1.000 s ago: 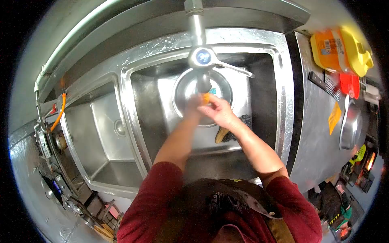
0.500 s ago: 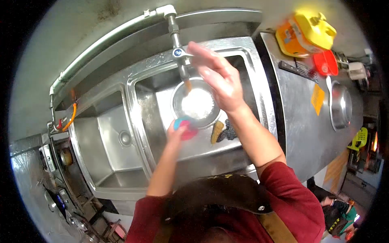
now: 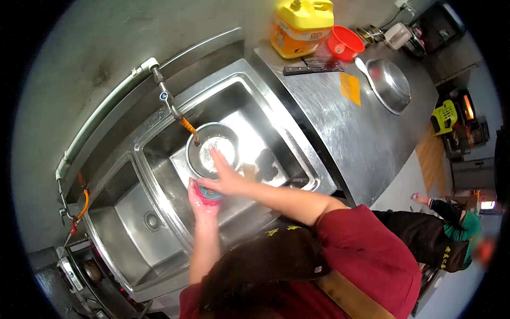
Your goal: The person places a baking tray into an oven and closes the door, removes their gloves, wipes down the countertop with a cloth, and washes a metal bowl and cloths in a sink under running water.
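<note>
Over the front of the right-hand sink basin, my left hand is closed around a small pink-and-blue thing; its exact kind is unclear. My right hand reaches across beside it with fingers stretched out, its thumb close to the pink-and-blue thing. Those fingers overlap the near rim of a round metal bowl in the basin. A tap with an orange hose end hangs above the bowl. To the bowl's right lie a dark scouring pad and a tan brush-like thing, partly hidden.
A second basin adjoins on the left. The steel counter on the right carries a yellow jug, a red bowl, a knife and a metal basin. Another person is at far right.
My right hand has come down from beside the tap handle to my left hand. The camera view has turned, showing more of the counter. My left hand still holds the pink-and-blue thing.
</note>
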A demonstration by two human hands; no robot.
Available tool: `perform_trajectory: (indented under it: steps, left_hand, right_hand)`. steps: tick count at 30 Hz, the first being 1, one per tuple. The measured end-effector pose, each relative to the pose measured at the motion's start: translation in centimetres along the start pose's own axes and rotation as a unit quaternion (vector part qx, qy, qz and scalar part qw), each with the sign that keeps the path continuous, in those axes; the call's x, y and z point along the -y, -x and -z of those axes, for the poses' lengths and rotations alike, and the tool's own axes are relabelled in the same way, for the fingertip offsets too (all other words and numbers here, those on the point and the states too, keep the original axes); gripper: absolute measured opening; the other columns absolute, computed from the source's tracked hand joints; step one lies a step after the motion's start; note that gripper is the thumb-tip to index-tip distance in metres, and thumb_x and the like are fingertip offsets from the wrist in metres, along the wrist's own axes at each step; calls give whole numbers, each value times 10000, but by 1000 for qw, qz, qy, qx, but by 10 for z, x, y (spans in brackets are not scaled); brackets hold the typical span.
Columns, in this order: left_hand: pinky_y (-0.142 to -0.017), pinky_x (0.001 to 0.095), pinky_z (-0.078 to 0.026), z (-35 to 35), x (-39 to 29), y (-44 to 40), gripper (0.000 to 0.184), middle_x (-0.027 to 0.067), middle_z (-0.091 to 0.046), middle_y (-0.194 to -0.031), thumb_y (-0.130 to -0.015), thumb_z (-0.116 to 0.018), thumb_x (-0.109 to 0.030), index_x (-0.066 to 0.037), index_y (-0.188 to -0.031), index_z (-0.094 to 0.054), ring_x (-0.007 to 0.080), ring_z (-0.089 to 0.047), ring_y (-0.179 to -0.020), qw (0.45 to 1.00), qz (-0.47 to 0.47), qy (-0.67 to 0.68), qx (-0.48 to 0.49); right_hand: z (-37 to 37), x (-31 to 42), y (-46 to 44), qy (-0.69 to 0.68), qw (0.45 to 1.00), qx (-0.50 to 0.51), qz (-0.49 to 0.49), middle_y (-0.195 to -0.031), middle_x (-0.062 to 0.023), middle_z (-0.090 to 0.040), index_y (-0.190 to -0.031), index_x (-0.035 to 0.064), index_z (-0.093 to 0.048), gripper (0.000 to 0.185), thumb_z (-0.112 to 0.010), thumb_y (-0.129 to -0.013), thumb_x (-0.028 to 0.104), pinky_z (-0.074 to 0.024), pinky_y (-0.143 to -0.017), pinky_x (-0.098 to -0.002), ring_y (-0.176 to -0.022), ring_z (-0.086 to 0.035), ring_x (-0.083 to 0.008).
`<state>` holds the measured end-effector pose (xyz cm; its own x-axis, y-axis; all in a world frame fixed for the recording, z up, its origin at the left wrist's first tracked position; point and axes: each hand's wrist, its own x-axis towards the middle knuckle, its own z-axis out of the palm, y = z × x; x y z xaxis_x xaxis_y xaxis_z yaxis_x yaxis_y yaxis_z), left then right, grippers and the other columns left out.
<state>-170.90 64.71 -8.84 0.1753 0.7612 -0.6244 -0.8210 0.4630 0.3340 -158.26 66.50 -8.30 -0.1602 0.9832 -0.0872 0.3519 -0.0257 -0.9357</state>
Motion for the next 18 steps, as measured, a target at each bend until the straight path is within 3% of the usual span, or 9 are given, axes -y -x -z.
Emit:
perform_trajectory:
  steps: [1, 4, 6, 7, 9, 13, 16, 17, 18]
  left_hand:
    - [-754, 357, -474, -2, 4, 0, 282, 36, -567, -874, -895, -508, -357, -89, -967, -558, 181, -558, -845, 1000, -3, 0, 3]
    - [-793, 346, -464, 20, 30, -17, 339, 65, -573, -969, -854, -562, -365, -52, -984, -563, 213, -563, -880, 956, -97, -270, -53]
    - [-964, 385, -355, 22, 38, -6, 399, 184, -432, -1254, -858, -554, -357, -2, -1038, -527, 272, -450, -1139, 760, -259, -595, -7]
    - [-1034, 368, -264, 17, 27, -10, 484, 178, -361, -1347, -883, -502, -390, -23, -1196, -452, 270, -333, -1256, 654, -232, -718, 44]
    - [-1054, 357, -240, -4, 14, 17, 577, 161, -289, -1409, -901, -451, -419, -62, -1337, -330, 269, -280, -1300, 781, -56, -607, 137]
    - [-1032, 383, -307, -18, -23, 31, 579, 191, -239, -1425, -938, -418, -363, -73, -1406, -240, 256, -304, -1295, 840, 123, -433, 302]
    - [-992, 356, -366, -35, -15, 38, 535, 182, -364, -1360, -932, -456, -227, -45, -1393, -256, 237, -408, -1224, 856, 116, -259, 431]
    - [-979, 369, -392, -34, -12, 36, 550, 168, -457, -1274, -872, -536, -198, -32, -1351, -322, 242, -455, -1182, 872, 132, -249, 400]
    - [-965, 382, -418, -33, -7, 34, 567, 155, -549, -1188, -812, -616, -169, -20, -1309, -387, 247, -503, -1140, 886, 148, -237, 369]
  right_hand:
    - [-12, -27, 15, -59, 985, 53, -150, -1455, -261, -98, -1415, -9, -33, 956, -560, -804, 505, -200, -1071, -489, -1336, -191, -382]
    - [-7, -20, 50, -461, 845, 186, -197, -1434, -277, -128, -1414, -2, -53, 951, -541, -811, 548, -385, -974, -413, -1286, -308, -361]
    - [1, -5, 58, -286, 915, 225, -172, -1405, -271, -214, -1420, 19, -6, 939, -542, -830, 516, -488, -827, -303, -1181, -449, -306]
    - [3, -7, 55, -222, 935, 236, -146, -1234, -223, -453, -1379, 13, -217, 814, -586, -821, 476, -501, -736, -270, -1064, -528, -230]
    - [34, 14, 66, -255, 901, 287, -201, -993, -119, -584, -1176, 5, -463, 600, -623, -807, 451, -483, -675, -262, -890, -578, -158]
    - [32, 12, 75, -347, 833, 266, -339, -778, -46, -569, -981, 77, -566, 304, -582, -851, 352, -414, -573, -183, -667, -546, -113]
    - [28, 11, 76, -670, 528, 449, -267, -766, 9, -524, -995, 104, -508, 174, -525, -871, 225, -389, -512, -193, -617, -488, -86]
    - [24, 7, 77, -670, 521, 454, -271, -766, 9, -524, -995, 104, -508, 174, -525, -871, 225, -389, -512, -193, -617, -488, -86]
    - [19, 4, 78, -609, 645, 363, -286, -700, -18, -501, -962, 97, -528, 188, -546, -865, 257, -322, -435, -206, -516, -431, -94]
